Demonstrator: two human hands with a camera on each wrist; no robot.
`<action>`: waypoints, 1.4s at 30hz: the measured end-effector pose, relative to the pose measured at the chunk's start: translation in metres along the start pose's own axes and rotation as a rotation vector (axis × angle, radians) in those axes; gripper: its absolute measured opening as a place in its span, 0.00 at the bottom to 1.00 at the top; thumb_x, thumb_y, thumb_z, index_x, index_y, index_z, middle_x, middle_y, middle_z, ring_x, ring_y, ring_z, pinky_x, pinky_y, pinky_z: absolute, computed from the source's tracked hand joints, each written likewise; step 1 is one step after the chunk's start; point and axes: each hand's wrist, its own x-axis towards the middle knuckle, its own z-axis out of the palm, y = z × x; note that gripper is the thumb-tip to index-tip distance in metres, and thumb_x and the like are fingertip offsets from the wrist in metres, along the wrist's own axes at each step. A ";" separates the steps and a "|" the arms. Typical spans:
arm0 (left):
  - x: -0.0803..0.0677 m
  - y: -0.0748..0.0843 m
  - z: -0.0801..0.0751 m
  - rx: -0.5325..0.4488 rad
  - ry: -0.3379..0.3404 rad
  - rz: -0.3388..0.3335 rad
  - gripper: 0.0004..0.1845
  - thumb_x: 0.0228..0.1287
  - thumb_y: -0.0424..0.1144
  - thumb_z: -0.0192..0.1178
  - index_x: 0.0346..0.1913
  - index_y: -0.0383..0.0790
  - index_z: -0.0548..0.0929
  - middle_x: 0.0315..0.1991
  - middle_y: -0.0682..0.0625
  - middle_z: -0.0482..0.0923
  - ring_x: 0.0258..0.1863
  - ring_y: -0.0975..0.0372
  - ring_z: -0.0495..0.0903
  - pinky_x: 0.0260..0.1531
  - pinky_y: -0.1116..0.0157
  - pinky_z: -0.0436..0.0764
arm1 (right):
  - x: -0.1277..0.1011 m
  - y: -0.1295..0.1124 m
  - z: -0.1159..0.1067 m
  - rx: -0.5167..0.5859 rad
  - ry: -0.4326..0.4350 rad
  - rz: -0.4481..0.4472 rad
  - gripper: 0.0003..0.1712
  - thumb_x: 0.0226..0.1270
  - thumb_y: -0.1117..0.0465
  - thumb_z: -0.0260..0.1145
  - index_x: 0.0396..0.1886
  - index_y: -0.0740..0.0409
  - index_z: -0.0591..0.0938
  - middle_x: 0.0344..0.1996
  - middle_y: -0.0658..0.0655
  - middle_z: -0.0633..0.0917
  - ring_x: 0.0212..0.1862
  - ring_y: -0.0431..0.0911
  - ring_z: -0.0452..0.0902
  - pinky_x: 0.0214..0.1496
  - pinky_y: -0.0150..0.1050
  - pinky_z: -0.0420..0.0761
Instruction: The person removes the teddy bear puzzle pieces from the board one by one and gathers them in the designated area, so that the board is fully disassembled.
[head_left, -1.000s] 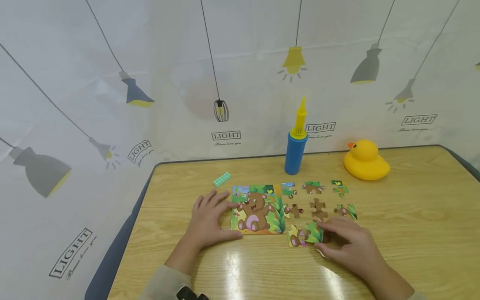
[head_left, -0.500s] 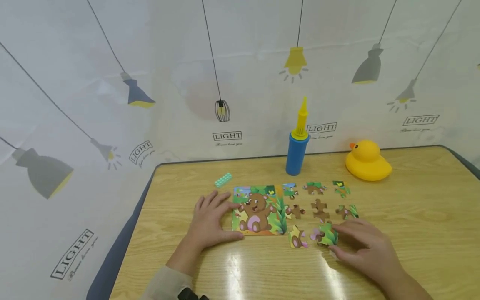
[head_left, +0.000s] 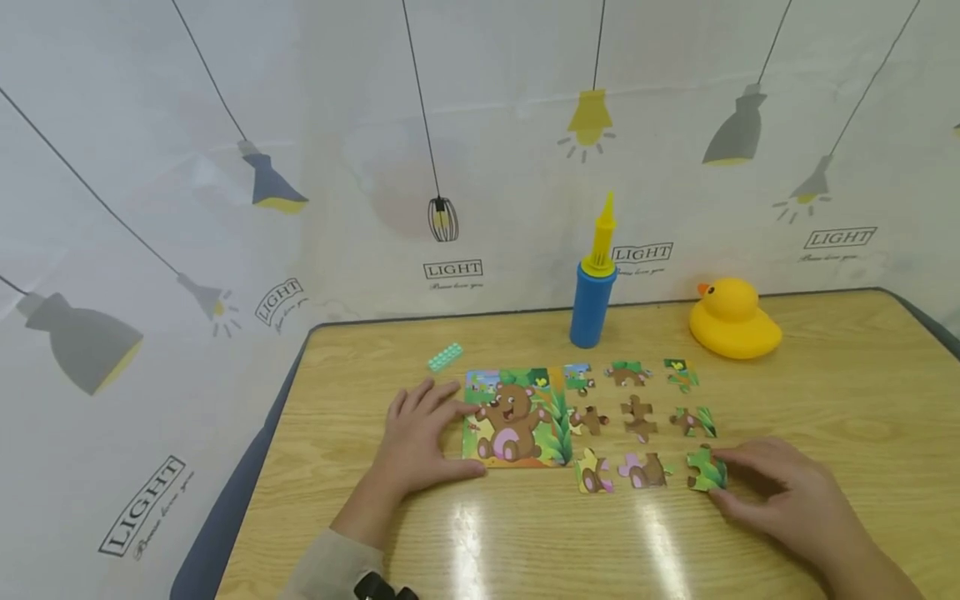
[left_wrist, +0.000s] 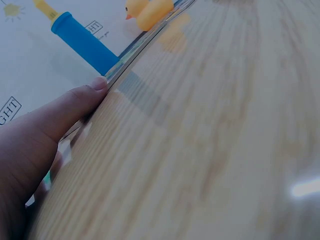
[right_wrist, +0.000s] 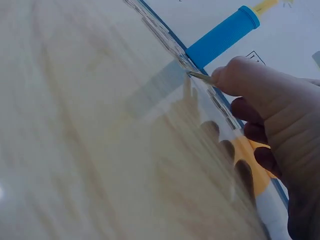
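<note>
I see my left hand (head_left: pixel 416 442) lying flat on the light wooden tabletop (head_left: pixel 825 400), fingers spread and straight, fingertips touching the left edge of the assembled cardboard bear puzzle panel (head_left: pixel 513 418) — it grips nothing. My right hand (head_left: pixel 787 492) sits at the right end of the loose pieces, its thumb and fingers pinching the green leafy cardboard puzzle piece (head_left: pixel 705 469), which lies low on the tabletop at the end of the nearest row. Just left of it in that row are a brown-and-pink puzzle piece (head_left: pixel 643 471) and a yellow-and-brown puzzle piece (head_left: pixel 593 472), each apart from the next. Six more loose pieces lie in two rows behind them. Farther back stand a blue cylindrical hand pump with a yellow nozzle (head_left: pixel 593 287) and a yellow rubber duck (head_left: pixel 732 321) (well apart from the puzzle), and a small mint-green studded brick (head_left: pixel 445 357) lies near the panel's far left corner.
</note>
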 end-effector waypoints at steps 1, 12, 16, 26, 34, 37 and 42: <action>0.000 0.000 0.000 0.000 0.002 0.001 0.49 0.44 0.86 0.66 0.69 0.65 0.81 0.83 0.53 0.62 0.83 0.43 0.52 0.77 0.33 0.45 | 0.000 0.000 -0.001 -0.009 -0.014 0.005 0.34 0.31 0.66 0.90 0.48 0.51 0.93 0.43 0.46 0.90 0.50 0.28 0.77 0.63 0.16 0.68; 0.000 0.001 -0.003 -0.008 0.004 0.000 0.48 0.44 0.83 0.70 0.68 0.65 0.82 0.82 0.53 0.63 0.83 0.43 0.53 0.77 0.33 0.45 | 0.001 0.008 -0.004 -0.043 -0.090 0.100 0.36 0.31 0.68 0.91 0.48 0.48 0.90 0.45 0.48 0.88 0.54 0.32 0.71 0.63 0.13 0.57; -0.001 0.002 -0.002 -0.012 -0.004 -0.001 0.48 0.44 0.84 0.68 0.68 0.65 0.82 0.82 0.53 0.62 0.83 0.43 0.52 0.77 0.33 0.45 | -0.002 0.010 -0.005 -0.033 -0.097 0.098 0.36 0.30 0.68 0.91 0.47 0.47 0.90 0.46 0.49 0.87 0.55 0.34 0.70 0.63 0.14 0.55; 0.000 0.001 -0.003 -0.006 -0.001 0.006 0.48 0.44 0.84 0.68 0.69 0.65 0.81 0.82 0.53 0.62 0.83 0.43 0.52 0.77 0.32 0.45 | -0.004 0.011 -0.006 -0.021 -0.120 0.157 0.34 0.35 0.67 0.91 0.47 0.44 0.92 0.45 0.46 0.84 0.55 0.39 0.66 0.61 0.18 0.53; -0.001 0.002 -0.002 -0.008 -0.009 0.007 0.48 0.44 0.84 0.68 0.69 0.65 0.81 0.82 0.53 0.62 0.83 0.43 0.52 0.77 0.32 0.45 | -0.006 0.011 -0.006 -0.048 -0.115 0.142 0.34 0.34 0.65 0.91 0.48 0.44 0.92 0.44 0.45 0.84 0.53 0.38 0.66 0.60 0.21 0.55; -0.001 0.001 -0.003 -0.004 -0.009 0.007 0.49 0.44 0.84 0.68 0.69 0.65 0.81 0.82 0.53 0.62 0.83 0.43 0.53 0.77 0.32 0.45 | -0.006 0.011 -0.003 -0.054 -0.118 0.145 0.34 0.35 0.65 0.90 0.49 0.44 0.92 0.45 0.44 0.84 0.53 0.39 0.67 0.59 0.22 0.56; -0.001 0.000 -0.002 -0.003 0.003 0.012 0.49 0.45 0.83 0.68 0.70 0.64 0.81 0.82 0.52 0.63 0.82 0.42 0.53 0.76 0.31 0.46 | -0.003 0.013 -0.001 0.008 -0.102 0.185 0.31 0.43 0.68 0.87 0.50 0.46 0.91 0.47 0.47 0.87 0.54 0.34 0.70 0.60 0.18 0.58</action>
